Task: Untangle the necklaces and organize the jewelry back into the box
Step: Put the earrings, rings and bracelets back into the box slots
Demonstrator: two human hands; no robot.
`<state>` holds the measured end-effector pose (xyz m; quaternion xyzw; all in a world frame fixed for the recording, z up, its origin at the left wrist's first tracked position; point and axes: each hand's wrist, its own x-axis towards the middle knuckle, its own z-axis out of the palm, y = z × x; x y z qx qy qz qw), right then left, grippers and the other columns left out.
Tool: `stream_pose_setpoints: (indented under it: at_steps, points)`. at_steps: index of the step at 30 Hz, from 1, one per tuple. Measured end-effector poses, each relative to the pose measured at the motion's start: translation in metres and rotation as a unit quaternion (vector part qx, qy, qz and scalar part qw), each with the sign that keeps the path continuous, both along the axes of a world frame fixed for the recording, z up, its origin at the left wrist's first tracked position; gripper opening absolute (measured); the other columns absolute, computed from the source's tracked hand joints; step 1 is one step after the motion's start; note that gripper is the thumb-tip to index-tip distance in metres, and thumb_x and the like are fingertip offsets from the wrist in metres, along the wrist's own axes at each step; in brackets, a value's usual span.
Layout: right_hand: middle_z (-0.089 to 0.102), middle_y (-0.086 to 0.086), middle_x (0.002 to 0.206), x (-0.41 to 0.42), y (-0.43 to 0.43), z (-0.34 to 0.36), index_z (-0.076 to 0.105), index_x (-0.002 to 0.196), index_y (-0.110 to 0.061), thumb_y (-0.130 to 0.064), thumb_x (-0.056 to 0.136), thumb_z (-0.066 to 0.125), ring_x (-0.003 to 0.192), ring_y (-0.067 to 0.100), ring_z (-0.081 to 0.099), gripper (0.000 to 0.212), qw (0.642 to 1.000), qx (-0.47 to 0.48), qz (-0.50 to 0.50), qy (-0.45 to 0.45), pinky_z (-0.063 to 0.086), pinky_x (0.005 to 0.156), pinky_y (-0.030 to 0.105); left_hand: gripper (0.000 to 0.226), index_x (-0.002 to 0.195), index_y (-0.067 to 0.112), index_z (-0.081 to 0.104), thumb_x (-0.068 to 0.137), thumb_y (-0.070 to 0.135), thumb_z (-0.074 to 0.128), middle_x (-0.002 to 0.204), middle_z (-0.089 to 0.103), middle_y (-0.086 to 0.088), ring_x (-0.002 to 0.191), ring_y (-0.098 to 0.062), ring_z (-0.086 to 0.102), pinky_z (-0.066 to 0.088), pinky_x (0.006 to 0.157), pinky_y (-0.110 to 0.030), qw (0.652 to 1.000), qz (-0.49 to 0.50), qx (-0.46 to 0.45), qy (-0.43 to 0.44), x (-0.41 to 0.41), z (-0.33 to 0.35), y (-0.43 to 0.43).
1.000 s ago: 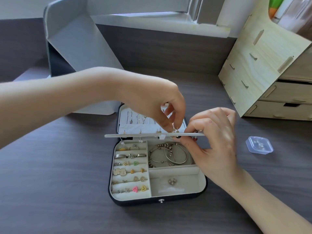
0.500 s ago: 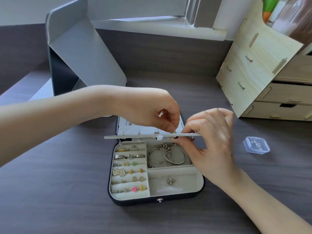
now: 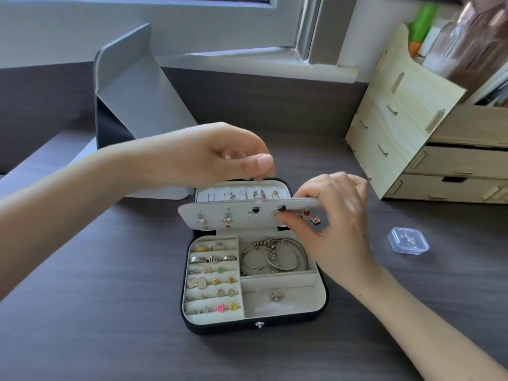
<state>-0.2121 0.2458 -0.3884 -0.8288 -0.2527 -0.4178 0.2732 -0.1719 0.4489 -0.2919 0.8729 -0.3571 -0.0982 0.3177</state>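
Earring panel (image 3: 239, 215) has tipped from edge-on to face-up; left hand (image 3: 220, 155) has risen just above it.
Right hand (image 3: 335, 224) pinches the panel's end. Left fingertips are curled together; whether they hold anything is indeterminate. Jewelry box (image 3: 321, 303) lies open below. Judged step: seating earrings. Next needs fine post-to-hole alignment.

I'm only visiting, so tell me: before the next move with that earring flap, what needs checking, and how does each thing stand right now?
1. Right hand has a grip on the earring panel at its right end: ok.
2. Earrings sit pinned on the panel's face: ok.
3. Left hand, above the panel's top edge, holds something: cannot tell.
4. Bracelets lie inside their compartment, below the panel: ok.
5. Jewelry box sits flat on the table: ok.
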Motion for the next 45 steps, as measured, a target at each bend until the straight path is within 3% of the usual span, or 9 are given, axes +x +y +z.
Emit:
stream_pose_setpoints:
  at_steps: [6,10,16,21,24,28,35,40,45]
  points:
    - [0.057,-0.015,0.099,-0.003,-0.004,0.012,0.061,0.106,-0.016,-0.051,0.077,0.062,0.095,0.005,0.047,0.045,0.996,-0.003,-0.033,0.083,0.029,0.086,0.026,0.013,0.093,0.020,0.069,0.080,0.021,0.071,0.080,0.065,0.013,0.080,-0.005,0.058,0.044,0.066,-0.010,0.990,0.071,-0.018,-0.121,-0.016,-0.019,0.007]
    - [0.062,-0.009,0.111,-0.014,-0.051,0.010,0.064,0.113,-0.022,-0.036,0.088,0.054,0.105,0.015,0.054,0.030,0.981,-0.025,-0.105,0.160,0.031,0.090,0.030,0.011,0.092,0.020,0.066,0.082,0.016,0.069,0.086,0.065,0.013,0.079,-0.004,0.060,0.046,0.062,-0.009,0.972,0.153,-0.086,-0.155,-0.009,-0.033,0.005]
    - [0.050,-0.010,0.134,-0.035,-0.129,-0.006,0.054,0.128,-0.031,-0.019,0.090,0.058,0.123,0.016,0.041,0.040,0.858,-0.215,-0.245,0.397,0.030,0.100,0.032,0.017,0.106,0.023,0.062,0.089,0.019,0.061,0.102,0.060,0.010,0.090,-0.005,0.052,0.043,0.072,-0.016,0.939,0.253,-0.151,-0.176,-0.010,-0.060,0.001]
    - [0.063,-0.001,0.113,-0.040,-0.119,0.002,0.060,0.113,-0.020,-0.013,0.081,0.070,0.107,0.017,0.052,0.034,0.904,-0.116,-0.217,0.349,0.033,0.087,0.023,0.024,0.109,0.023,0.059,0.088,0.010,0.060,0.106,0.055,0.005,0.092,-0.007,0.049,0.045,0.073,-0.022,0.932,0.256,-0.199,-0.161,-0.014,-0.067,0.001]
    - [0.065,-0.014,0.095,-0.056,-0.080,0.025,0.060,0.097,-0.025,-0.019,0.069,0.081,0.093,0.003,0.059,0.035,0.935,0.021,-0.060,0.350,0.044,0.081,0.018,0.029,0.111,0.020,0.057,0.087,0.004,0.060,0.109,0.053,0.005,0.098,-0.012,0.049,0.046,0.075,-0.026,0.931,0.257,-0.204,-0.157,-0.016,-0.070,0.001]
    - [0.065,-0.019,0.097,-0.074,-0.034,0.028,0.066,0.087,-0.029,-0.025,0.069,0.081,0.095,0.002,0.059,0.024,0.917,-0.042,0.089,0.385,0.045,0.081,0.014,0.032,0.113,0.018,0.058,0.086,0.000,0.060,0.111,0.053,0.006,0.105,-0.017,0.048,0.042,0.078,-0.021,0.931,0.251,-0.192,-0.181,-0.015,-0.075,0.003]
    - [0.069,-0.008,0.104,-0.071,-0.028,-0.006,0.074,0.081,-0.014,-0.036,0.074,0.072,0.098,-0.005,0.061,0.023,0.937,-0.044,0.155,0.310,0.047,0.083,0.010,0.033,0.112,0.021,0.059,0.085,0.001,0.061,0.113,0.051,0.007,0.108,-0.017,0.045,0.036,0.078,-0.015,0.930,0.253,-0.187,-0.188,-0.012,-0.080,0.001]
    - [0.070,0.003,0.109,-0.072,-0.031,-0.034,0.075,0.092,-0.005,-0.026,0.088,0.063,0.114,0.008,0.060,0.025,0.960,-0.061,0.181,0.202,0.044,0.102,0.032,0.033,0.111,0.022,0.059,0.084,0.002,0.062,0.113,0.051,0.006,0.109,-0.018,0.045,0.035,0.079,-0.018,0.928,0.257,-0.193,-0.187,-0.010,-0.082,0.001]
    - [0.062,-0.007,0.125,-0.076,-0.048,-0.033,0.069,0.112,-0.018,-0.037,0.098,0.044,0.132,0.011,0.043,0.034,0.951,-0.142,0.175,0.211,0.012,0.117,0.046,0.033,0.111,0.022,0.059,0.085,0.002,0.062,0.112,0.051,0.007,0.107,-0.018,0.046,0.035,0.081,-0.025,0.927,0.256,-0.201,-0.184,-0.011,-0.083,0.000]
